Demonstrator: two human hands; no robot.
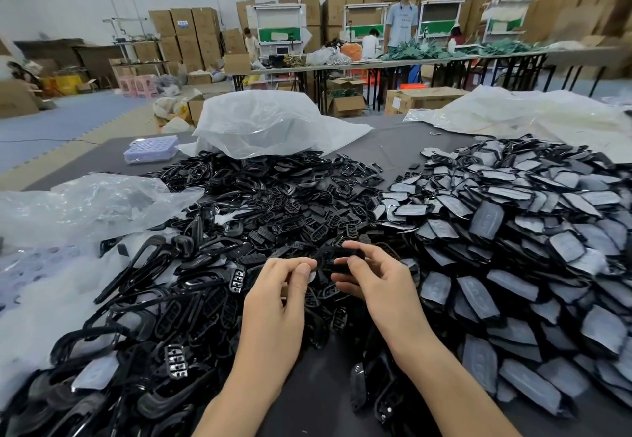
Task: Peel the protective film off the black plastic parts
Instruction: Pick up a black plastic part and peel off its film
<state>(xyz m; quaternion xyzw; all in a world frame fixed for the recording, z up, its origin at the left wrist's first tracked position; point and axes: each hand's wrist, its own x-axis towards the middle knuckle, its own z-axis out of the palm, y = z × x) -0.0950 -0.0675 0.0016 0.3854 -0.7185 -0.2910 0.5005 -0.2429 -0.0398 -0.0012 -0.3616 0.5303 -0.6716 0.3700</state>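
Note:
Both hands meet over the middle of a dark table (386,149). My right hand (376,282) grips a small black plastic part (333,258) between thumb and fingers. My left hand (277,293) pinches a bit of pale film (311,277) at the part's left edge. A heap of black parts still covered with greyish film (533,241) fills the right side. A heap of bare black frames and button inserts (260,204) spreads across the left and centre.
Clear plastic bags lie at the left (78,207), behind the heap (270,125) and at the back right (533,115). A lilac tray (150,149) sits at the table's far left. Beyond are long tables, cardboard boxes and several people.

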